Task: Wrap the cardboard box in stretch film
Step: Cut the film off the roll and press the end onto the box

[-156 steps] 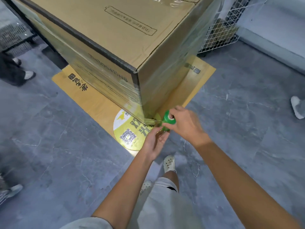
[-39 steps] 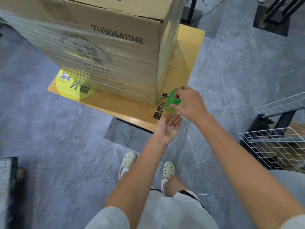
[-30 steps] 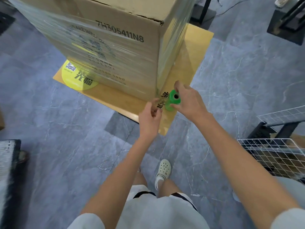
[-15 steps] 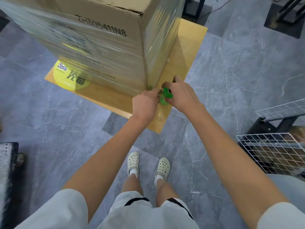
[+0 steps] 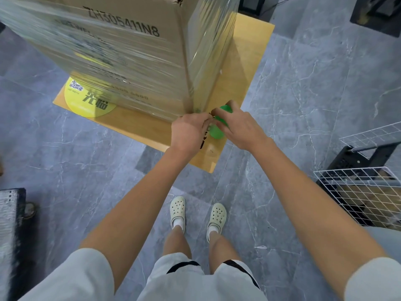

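- At the near bottom corner of the cardboard box (image 5: 130, 46), I see my right hand (image 5: 240, 127) wrapped around a green film roll (image 5: 217, 131), fingers curled over its top end, the roll's lower end showing between my two hands.
- My left hand (image 5: 188, 132) sits just beside it, fingers bent in toward the roll and the box corner; it looks pinched on something there, but I cannot tell whether it grips film or only presses against it.
- The two hands are nearly touching, both low against the box's vertical edge.
- The stretch film (image 5: 208, 53) covers both visible faces of the box in glossy horizontal bands, with wrinkles gathered at the corner just above my hands; the printed code near the top of the left face lies above the wrapped part.
- The box stands on a wooden board (image 5: 245, 68), which reaches out past the box toward me; a yellow round sticker (image 5: 86, 103) with a QR code lies on the board at the left.
- The board rests on a grey marbled floor (image 5: 314, 83).
- Below, I see my white clogs (image 5: 178, 210) side by side on the floor, well apart from the board.
- To the right stands a white wire basket (image 5: 364, 192) on a dark frame.
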